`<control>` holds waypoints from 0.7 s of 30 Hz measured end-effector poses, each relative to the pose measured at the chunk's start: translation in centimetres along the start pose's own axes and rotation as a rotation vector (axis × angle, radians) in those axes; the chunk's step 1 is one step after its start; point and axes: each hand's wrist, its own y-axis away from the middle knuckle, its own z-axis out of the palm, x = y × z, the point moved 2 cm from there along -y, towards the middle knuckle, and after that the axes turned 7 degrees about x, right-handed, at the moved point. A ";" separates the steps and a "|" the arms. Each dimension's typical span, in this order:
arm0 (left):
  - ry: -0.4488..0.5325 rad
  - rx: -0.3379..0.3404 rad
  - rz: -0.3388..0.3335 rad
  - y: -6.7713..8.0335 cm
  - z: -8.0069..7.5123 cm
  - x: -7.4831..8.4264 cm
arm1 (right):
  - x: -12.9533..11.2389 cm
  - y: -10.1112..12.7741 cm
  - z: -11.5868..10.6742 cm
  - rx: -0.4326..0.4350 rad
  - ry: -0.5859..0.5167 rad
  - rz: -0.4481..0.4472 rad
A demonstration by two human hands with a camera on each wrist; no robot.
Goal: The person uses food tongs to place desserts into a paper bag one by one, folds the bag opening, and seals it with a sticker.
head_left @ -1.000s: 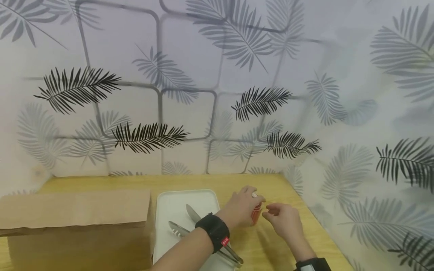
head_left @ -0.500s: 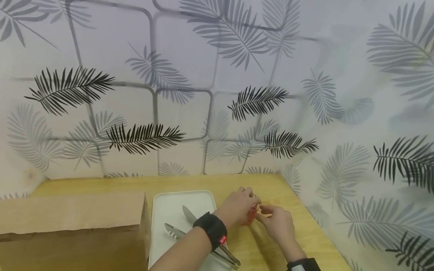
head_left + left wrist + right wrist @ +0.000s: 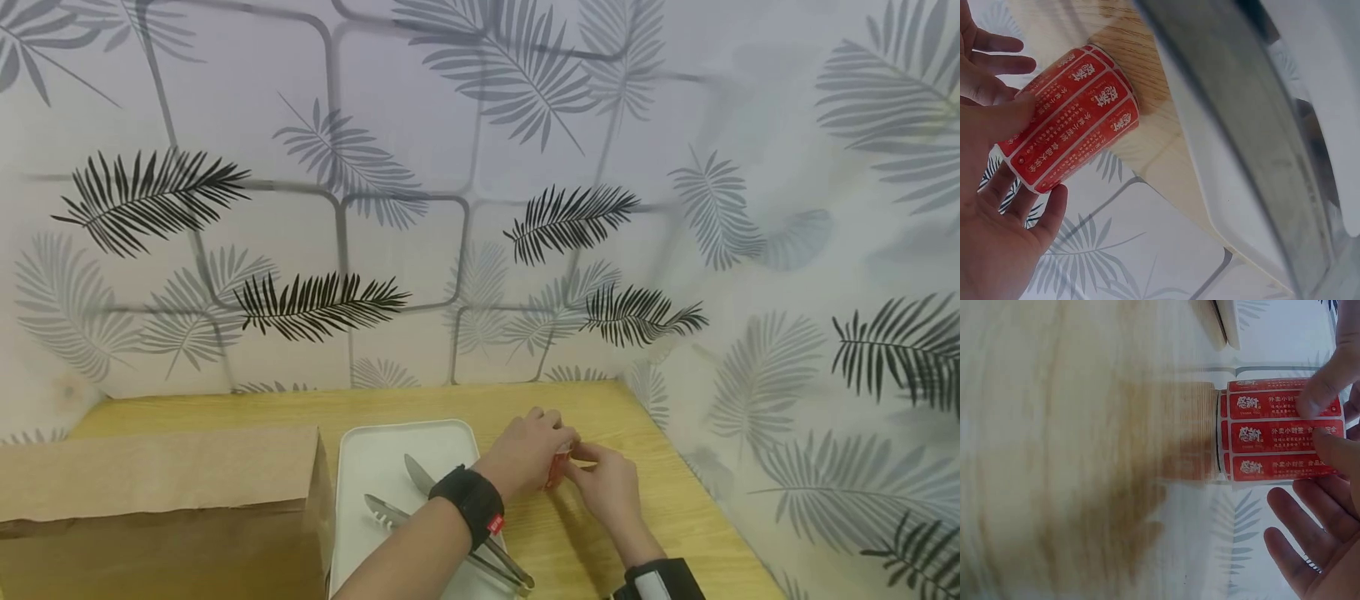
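A roll of red labels (image 3: 557, 468) with white print lies on its side on the wooden table (image 3: 450, 404), just right of a white tray (image 3: 375, 450). My left hand (image 3: 525, 454), wearing a black wristband, curls over the roll and grips it, thumb on the labels. My right hand (image 3: 603, 483) meets it from the right. Its thumb and forefinger pinch the roll's outer labels while the other fingers stay stretched out. The roll (image 3: 1075, 122) fills the left wrist view, and in the right wrist view the roll (image 3: 1279, 428) shows fingertips on its right end.
On the tray lie a knife (image 3: 418, 473) and metal tongs (image 3: 386, 510). A brown cardboard box (image 3: 157, 500) stands left of the tray. Leaf-patterned walls close the table at the back and right. Bare wood lies behind the tray and hands.
My right hand has moved left from just beside the roll and now pinches it. My left hand has kept hold of the roll and shifted slightly left.
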 end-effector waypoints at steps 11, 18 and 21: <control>0.034 0.022 -0.054 -0.5 0.3 0.1 | -0.1 0.7 -1.1 0.098 -0.024 -0.004; 0.149 0.090 -0.047 -0.8 0.4 0.4 | 0.2 0.8 -1.8 0.144 -0.057 0.016; 0.223 0.163 -0.006 -1.0 0.2 0.3 | 0.2 0.7 -2.0 0.153 -0.043 -0.035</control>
